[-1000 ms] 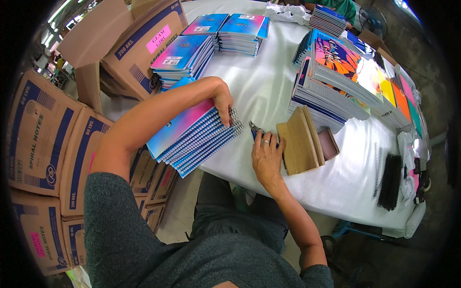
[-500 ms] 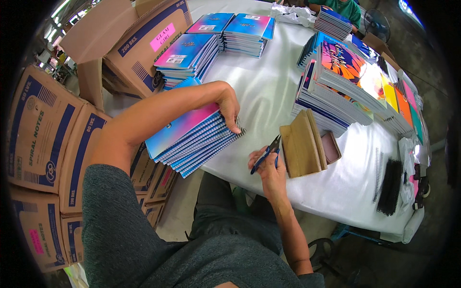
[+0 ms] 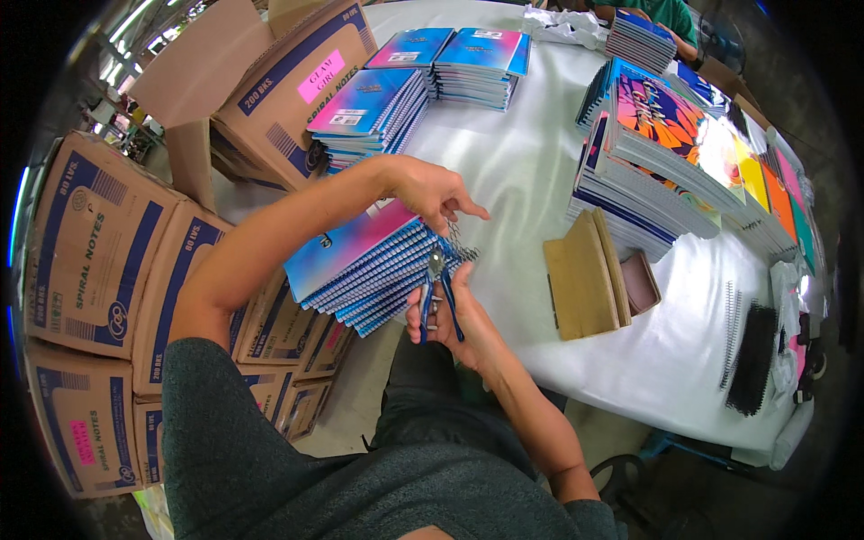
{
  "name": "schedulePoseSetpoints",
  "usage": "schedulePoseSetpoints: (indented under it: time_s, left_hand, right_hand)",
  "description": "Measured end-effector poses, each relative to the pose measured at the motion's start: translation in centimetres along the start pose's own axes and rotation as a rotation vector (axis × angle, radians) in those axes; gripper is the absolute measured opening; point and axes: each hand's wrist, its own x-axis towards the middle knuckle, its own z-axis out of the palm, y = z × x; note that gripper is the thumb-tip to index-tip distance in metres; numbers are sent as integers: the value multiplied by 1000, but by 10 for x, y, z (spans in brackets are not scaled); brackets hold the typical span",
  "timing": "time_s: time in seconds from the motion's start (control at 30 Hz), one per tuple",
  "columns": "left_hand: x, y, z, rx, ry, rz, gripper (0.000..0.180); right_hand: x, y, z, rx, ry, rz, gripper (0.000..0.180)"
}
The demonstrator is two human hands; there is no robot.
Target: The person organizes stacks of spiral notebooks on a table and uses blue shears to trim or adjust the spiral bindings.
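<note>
My right hand [image 3: 450, 331] is closed round blue-handled cutting pliers [image 3: 452, 301], their handles spread. The jaws are up against the wire spirals at the right corner of a fanned stack of spiral notebooks [image 3: 346, 247] with blue and pink covers. Loose spiral ends [image 3: 463, 245] stick out past that corner. Above it my left hand [image 3: 430, 191] reaches across the stack, with its index finger stretched out to the right. The left thumb points down beside the spirals; the other left fingers are partly hidden. Whether the jaws are biting on a wire I cannot make out.
Similar notebook stacks [image 3: 373, 99] stand behind. Brown cartons [image 3: 90, 261] fill the left, one open carton [image 3: 288, 99] beside the table. A cardboard holder [image 3: 585, 279], colourful notebooks [image 3: 661, 126] and black spirals [image 3: 754, 360] are on the right. Another person's green sleeve [image 3: 675, 18] shows far back.
My right hand has moved left with the pliers, from beside the cardboard holder to the notebooks' spiral corner. My left index finger has lifted off the corner and stretched outward. The view has shifted slightly.
</note>
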Motion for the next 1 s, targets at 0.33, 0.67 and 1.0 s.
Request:
schedulePoseSetpoints:
  time_s: [0.33,0.67,1.0]
  left_hand:
    - [-2,-6,13,-172,164,28,81]
    - [-7,3,16,-97,218,47,78]
    - [1,-6,19,-78,213,33,83]
  right_hand:
    - [28,-3,0,104,-7,86,85]
    - [32,1,-2,258,-96,90,81]
    - [26,11,23,151,147,-16,81]
